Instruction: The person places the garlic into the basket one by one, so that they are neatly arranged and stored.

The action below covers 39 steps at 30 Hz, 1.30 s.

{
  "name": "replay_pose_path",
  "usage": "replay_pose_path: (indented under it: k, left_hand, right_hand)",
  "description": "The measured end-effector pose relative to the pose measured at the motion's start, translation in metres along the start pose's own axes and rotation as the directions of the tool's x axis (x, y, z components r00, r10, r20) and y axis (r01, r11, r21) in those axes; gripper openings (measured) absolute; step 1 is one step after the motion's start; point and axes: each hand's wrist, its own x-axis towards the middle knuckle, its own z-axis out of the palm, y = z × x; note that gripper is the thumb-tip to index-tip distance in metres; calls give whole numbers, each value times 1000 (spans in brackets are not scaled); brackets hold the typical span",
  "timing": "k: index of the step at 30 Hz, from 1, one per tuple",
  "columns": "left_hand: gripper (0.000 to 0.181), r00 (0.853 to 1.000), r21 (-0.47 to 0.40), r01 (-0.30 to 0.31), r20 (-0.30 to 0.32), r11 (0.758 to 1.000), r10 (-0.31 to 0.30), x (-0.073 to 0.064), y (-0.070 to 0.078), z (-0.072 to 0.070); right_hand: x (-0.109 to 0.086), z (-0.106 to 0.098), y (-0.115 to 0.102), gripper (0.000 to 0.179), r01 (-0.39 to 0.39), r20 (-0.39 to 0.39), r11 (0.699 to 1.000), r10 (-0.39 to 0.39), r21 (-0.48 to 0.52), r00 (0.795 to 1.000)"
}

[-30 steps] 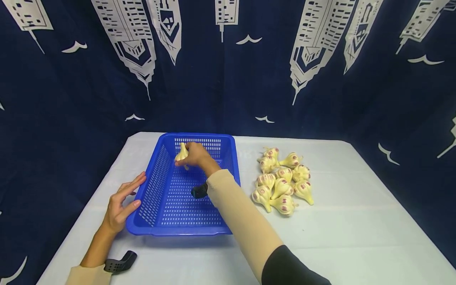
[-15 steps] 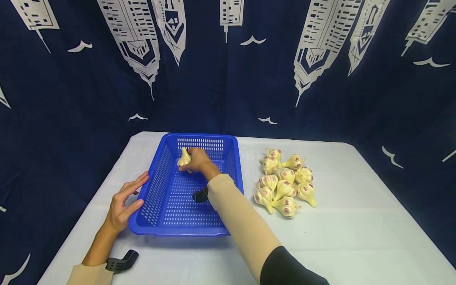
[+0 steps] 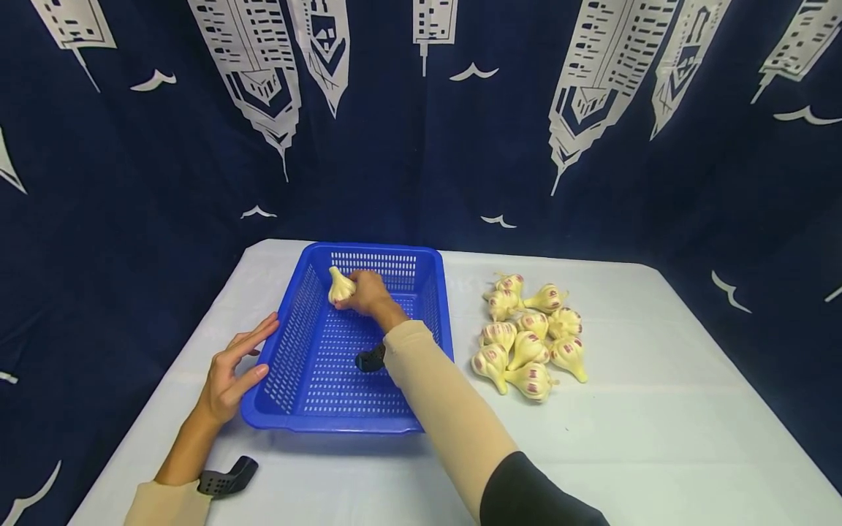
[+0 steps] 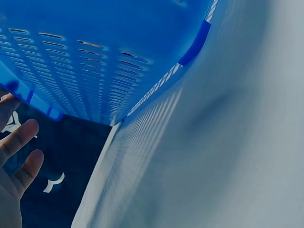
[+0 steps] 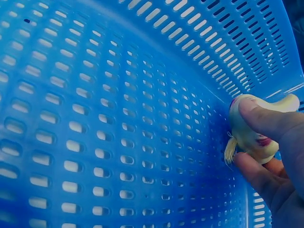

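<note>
Inside the blue plastic basket point(image 3: 342, 424), toward its far left corner, my right hand point(image 3: 368, 294) holds a garlic bulb point(image 3: 340, 286) with its stem tilted up. The right wrist view shows thumb and fingers pinching the same garlic bulb point(image 5: 256, 126), its root tuft hanging near the perforated wall. My left hand point(image 3: 226, 372) touches the basket's left rim with its fingers extended and spread. Part of that left hand point(image 4: 16, 156) appears beside the basket wall point(image 4: 95, 61) in the left wrist view. The right forearm hides some of the basket's right side.
Several garlic bulbs point(image 3: 529, 343) lie in a loose cluster on the white table point(image 3: 645, 424), right of the basket. A dark blue printed curtain point(image 3: 421, 161) hangs behind the table. Black wrist devices point(image 3: 229, 478) are worn on both arms.
The garlic bulb in my right hand dips slightly lower into the basket, then tips so its stem leans left. My left hand stays at the rim. The whole view shifts slightly.
</note>
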Motion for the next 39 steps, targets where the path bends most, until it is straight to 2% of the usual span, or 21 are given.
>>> replay_pose_path:
  k: [6,12,16,22,31,39]
  left_hand:
    - [61,1000,0,15,-1,1000,-15,1,-1,0]
    - [61,1000,2,-6,-13,1000,6,2,-1,0]
    - [61,1000,9,10,0,1000,-10,1,-1,0]
    - [61,1000,11,-6,-4,1000,7,1,-1,0]
    - [61,1000,19,-10,-24,1000,10,-2,-1,-1]
    - [61,1000,7,-14,-25,1000,15,0,-2,2]
  right_hand:
    - [4,1,2,54,-12,-42,1000,11,-18,999]
    - [4,-1,-1,51,-7,-13,1000,7,14,1000]
    - [3,-3,0,51,1,-10,1000,-1,9,1000]
    - [2,-9,-3,53,-20,-6,1000,20,-8,1000]
    - [1,-41,-8,51,-35,-40,999,35,-15,999]
    - [-19,-75,-17,50,55,-10,996,-55,63,998]
